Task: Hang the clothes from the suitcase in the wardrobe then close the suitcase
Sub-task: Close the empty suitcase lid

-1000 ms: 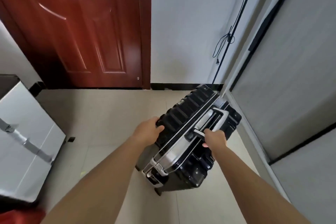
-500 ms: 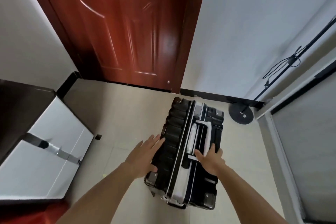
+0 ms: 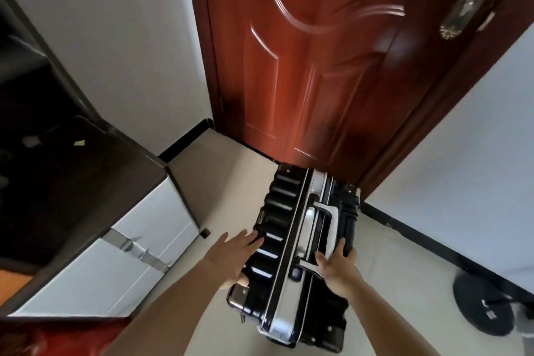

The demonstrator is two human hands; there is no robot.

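Head camera: the closed suitcase (image 3: 294, 228) stands on edge on the floor (image 3: 225, 182), just in front of the red door (image 3: 318, 66). Your left hand (image 3: 234, 257) lies flat on its ribbed shell with the fingers spread. Your right hand (image 3: 338, 266), fingers straight, presses the opposite side beside the carry handle (image 3: 326, 228). Steady both sides and lower it flat, away from the door, before opening.
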